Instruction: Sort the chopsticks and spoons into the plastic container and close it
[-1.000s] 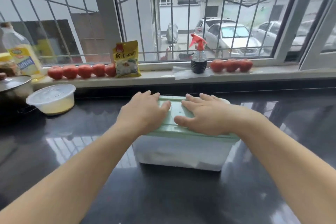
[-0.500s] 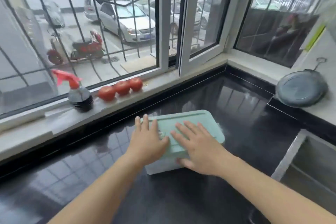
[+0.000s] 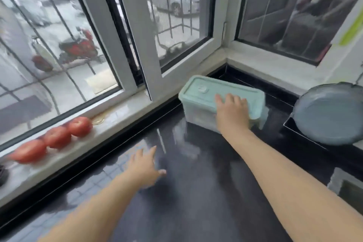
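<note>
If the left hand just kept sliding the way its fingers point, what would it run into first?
Probably the container. The left hand is open over the dark counter, fingers aimed up and right toward the container's near side. The counter between looks bare, though blur makes depth uncertain.

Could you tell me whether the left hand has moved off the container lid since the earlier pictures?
Yes. The left hand has left the green lid and now hovers over the black counter, nearer the person; only the right hand remains on it.
</note>
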Action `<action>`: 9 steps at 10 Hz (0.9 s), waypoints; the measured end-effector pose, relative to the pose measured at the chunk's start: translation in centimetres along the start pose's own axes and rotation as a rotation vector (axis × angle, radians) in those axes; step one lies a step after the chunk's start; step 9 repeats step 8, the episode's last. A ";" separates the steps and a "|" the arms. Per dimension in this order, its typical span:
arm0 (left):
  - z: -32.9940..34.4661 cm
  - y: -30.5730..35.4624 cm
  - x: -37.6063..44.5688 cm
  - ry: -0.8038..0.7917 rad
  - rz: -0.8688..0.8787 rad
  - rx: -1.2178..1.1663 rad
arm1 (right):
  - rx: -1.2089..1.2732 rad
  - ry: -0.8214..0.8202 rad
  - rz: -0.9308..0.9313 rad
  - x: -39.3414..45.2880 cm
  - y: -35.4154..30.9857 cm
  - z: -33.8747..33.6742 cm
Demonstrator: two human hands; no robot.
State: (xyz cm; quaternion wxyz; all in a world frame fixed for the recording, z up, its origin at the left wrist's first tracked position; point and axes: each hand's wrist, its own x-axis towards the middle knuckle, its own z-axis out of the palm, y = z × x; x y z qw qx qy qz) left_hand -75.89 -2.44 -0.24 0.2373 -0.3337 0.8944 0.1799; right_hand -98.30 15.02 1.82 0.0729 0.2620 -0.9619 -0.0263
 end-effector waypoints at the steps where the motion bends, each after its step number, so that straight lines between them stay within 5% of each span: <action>1: 0.9 1.2 2.4 -0.143 -0.123 0.046 | -0.025 -0.014 0.088 6.0 2.6 1.2; 5: 0.9 3.3 7.0 -0.294 -0.319 0.177 | -0.047 -0.015 0.211 17.0 8.7 3.0; 9: 1.4 2.0 6.9 -0.175 -0.279 0.082 | 0.073 -0.069 0.165 17.4 8.8 1.4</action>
